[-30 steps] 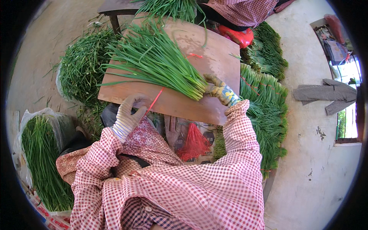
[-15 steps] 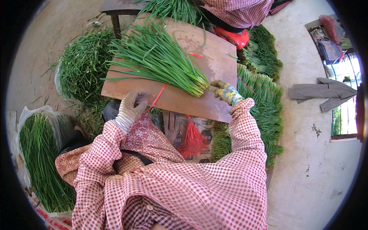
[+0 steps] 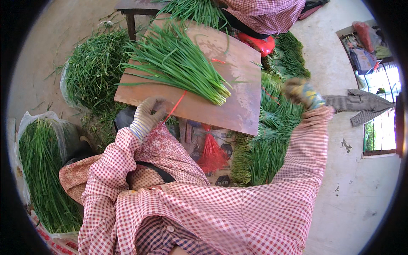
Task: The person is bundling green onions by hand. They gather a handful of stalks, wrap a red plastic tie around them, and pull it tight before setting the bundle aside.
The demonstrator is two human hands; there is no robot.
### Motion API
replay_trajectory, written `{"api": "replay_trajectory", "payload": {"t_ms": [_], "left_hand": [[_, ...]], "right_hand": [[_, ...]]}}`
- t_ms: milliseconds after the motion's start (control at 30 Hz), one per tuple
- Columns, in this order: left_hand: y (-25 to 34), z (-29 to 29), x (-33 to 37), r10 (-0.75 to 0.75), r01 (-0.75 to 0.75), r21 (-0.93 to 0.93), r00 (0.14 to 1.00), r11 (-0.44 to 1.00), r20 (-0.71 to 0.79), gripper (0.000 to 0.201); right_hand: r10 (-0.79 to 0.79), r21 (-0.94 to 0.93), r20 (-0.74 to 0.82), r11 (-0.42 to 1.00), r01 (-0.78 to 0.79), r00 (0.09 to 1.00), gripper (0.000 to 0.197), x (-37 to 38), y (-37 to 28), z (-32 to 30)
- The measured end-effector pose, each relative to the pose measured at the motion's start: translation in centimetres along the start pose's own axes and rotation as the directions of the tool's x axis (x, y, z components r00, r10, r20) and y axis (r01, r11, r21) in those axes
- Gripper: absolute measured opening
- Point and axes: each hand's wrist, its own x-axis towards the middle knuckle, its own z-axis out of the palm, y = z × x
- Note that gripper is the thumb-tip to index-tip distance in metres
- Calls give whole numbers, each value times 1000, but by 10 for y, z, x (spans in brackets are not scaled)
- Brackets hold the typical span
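A loose bunch of long green chives lies slantwise on the brown board, its pale cut ends toward the lower right. From under its near side a red tie string runs down to my left hand, gloved in striped cloth, whose thumb and fingers are closed on it at the board's near edge. More red string shows on the far side of the bunch. My right hand, in a patterned glove, is off the board to the right, above stacked chives; motion blurs its fingers.
Stacked chive bundles line the board's right side. Beneath the near edge hangs a tuft of red strings. Bagged chives stand at the left, with a heap of loose greens farther back. Another person's checked sleeve is beyond the board.
My right hand has left the cut ends of the chives and swung right, beyond the board. My left hand stays at the near edge with the red string.
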Motion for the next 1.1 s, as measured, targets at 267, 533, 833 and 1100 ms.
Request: {"api": "replay_trajectory", "payload": {"t_ms": [267, 533, 833, 1100], "left_hand": [[1, 5, 3, 29, -28, -35, 999, 999, 38, 30], [23, 9, -10, 31, -27, -56, 997, 998, 76, 29], [27, -18, -68, 272, -245, -349, 962, 905, 29, 27], [79, -129, -115, 393, -322, 289, 888, 901, -237, 24]], "right_hand": [[-439, 167, -663, 703, 692, 606, 36, -23, -98, -36], [-631, -423, -396, 770, 477, 667, 20, 59, -12, 186], [-615, -455, -403, 777, 435, 678, 47, 43, -48, 179], [-785, 368, 433, 603, 708, 443, 34, 1, -323, 360]]}}
